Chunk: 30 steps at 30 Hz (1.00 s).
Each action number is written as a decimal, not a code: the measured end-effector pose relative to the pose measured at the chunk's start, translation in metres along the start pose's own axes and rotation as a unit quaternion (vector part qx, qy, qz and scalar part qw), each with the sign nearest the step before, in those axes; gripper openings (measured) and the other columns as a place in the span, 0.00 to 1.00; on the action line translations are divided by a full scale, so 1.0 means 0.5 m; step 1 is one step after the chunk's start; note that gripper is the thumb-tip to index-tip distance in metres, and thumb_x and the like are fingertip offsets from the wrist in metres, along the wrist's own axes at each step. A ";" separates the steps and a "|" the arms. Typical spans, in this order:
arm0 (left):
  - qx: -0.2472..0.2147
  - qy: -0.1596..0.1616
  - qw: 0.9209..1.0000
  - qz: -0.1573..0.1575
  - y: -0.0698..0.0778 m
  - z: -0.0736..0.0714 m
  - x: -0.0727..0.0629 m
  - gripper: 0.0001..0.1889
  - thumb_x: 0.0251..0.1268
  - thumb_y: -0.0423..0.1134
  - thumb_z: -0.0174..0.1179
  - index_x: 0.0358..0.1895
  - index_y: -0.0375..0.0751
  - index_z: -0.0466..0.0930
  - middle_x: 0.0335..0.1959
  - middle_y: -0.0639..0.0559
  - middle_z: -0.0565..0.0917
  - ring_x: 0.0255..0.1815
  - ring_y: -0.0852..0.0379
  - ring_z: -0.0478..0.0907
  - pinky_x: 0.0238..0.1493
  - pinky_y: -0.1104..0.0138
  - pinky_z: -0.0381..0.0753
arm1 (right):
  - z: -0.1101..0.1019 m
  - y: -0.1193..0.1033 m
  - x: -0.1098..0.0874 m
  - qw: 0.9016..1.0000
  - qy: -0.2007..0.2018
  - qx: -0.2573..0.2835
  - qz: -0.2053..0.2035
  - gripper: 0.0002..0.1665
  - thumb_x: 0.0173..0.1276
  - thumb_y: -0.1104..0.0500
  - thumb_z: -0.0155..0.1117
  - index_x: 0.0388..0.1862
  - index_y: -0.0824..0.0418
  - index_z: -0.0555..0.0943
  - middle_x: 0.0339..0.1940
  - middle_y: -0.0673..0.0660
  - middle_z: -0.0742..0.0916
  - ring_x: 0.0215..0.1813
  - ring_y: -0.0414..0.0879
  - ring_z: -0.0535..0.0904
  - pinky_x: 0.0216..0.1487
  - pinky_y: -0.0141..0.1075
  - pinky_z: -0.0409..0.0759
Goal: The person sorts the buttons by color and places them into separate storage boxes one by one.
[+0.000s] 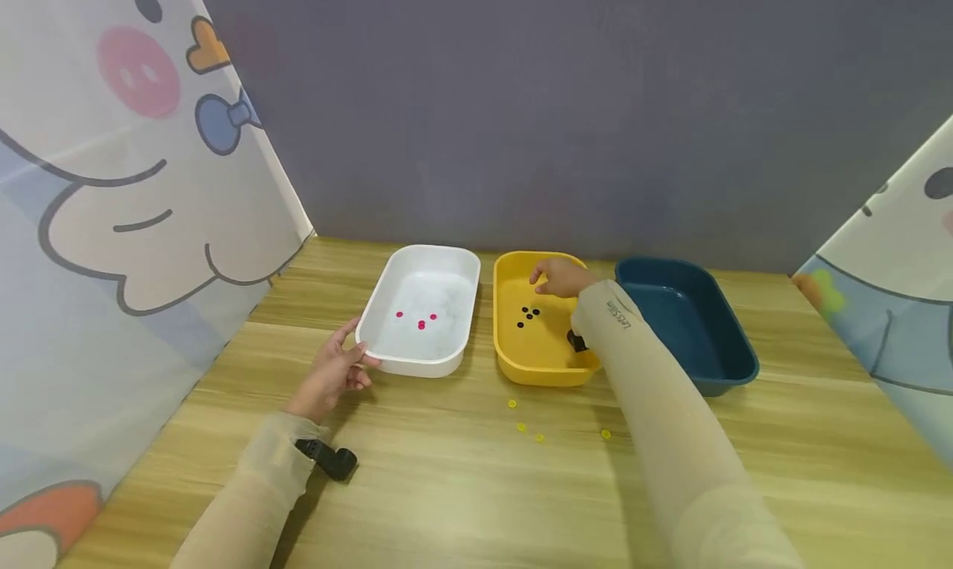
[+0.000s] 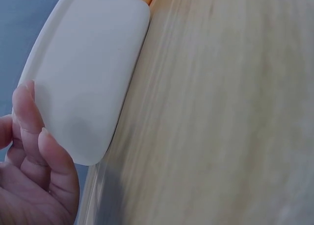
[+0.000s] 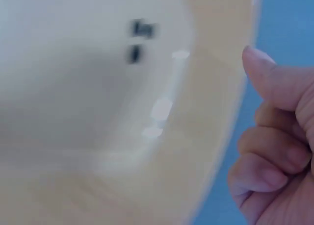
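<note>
Left hand (image 1: 332, 374) grasping white tray (image 1: 412, 365); right hand (image 1: 562, 277) released, yellow tray (image 1: 543, 376) beneath fingers.
Head view only: red buttons (image 1: 421, 326).

A soft sheen lights the tabletop (image 1: 447, 503). The right wrist view blurs the black pieces (image 3: 142, 29); glare spots the yellow tub (image 3: 216, 97).

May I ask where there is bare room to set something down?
Bare tabletop stretches between the left hand and the yellow discs, and right of the navy tub. It is crowded in front of the yellow tub, among those discs.
</note>
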<state>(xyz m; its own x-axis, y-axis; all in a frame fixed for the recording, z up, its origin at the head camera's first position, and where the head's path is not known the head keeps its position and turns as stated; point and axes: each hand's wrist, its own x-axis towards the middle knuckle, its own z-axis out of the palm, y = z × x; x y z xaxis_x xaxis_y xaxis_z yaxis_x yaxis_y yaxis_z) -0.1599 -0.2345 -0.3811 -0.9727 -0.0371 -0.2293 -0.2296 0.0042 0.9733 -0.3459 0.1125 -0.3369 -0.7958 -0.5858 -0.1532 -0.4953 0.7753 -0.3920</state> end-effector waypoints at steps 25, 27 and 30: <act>-0.006 -0.045 0.998 -0.035 0.015 -0.015 0.000 0.32 0.78 0.34 0.36 0.77 0.47 0.31 0.21 0.60 0.84 0.14 0.66 0.73 0.21 0.74 0.72 | 0.043 -0.101 -0.216 0.979 -0.024 0.144 -0.145 0.10 0.66 0.67 0.63 0.46 0.68 0.79 0.14 0.46 0.63 0.18 0.40 0.55 0.28 0.32 0.64; -0.014 -0.050 0.998 -0.043 0.018 -0.018 0.000 0.32 0.78 0.33 0.37 0.77 0.48 0.32 0.21 0.59 0.84 0.14 0.66 0.74 0.21 0.74 0.72 | 0.059 -0.103 -0.228 0.974 -0.038 0.164 -0.151 0.10 0.65 0.67 0.64 0.45 0.68 0.79 0.14 0.46 0.63 0.19 0.39 0.56 0.26 0.31 0.62; -0.020 -0.056 0.997 -0.047 0.019 -0.020 0.001 0.32 0.78 0.33 0.37 0.77 0.49 0.32 0.22 0.58 0.84 0.14 0.66 0.74 0.21 0.73 0.72 | 0.085 -0.104 -0.245 0.968 -0.079 0.186 -0.150 0.11 0.63 0.68 0.66 0.44 0.68 0.79 0.15 0.45 0.64 0.20 0.38 0.58 0.25 0.29 0.61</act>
<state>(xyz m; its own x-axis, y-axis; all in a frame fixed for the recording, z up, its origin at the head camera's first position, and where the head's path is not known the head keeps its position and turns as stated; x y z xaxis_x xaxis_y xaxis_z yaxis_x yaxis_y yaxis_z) -0.1624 -0.2444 -0.3719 -0.9453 0.0755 -0.3175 -0.3206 -0.0337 0.9466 -0.2080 0.1339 -0.3363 -0.5585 -0.8225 -0.1077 -0.5124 0.4442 -0.7350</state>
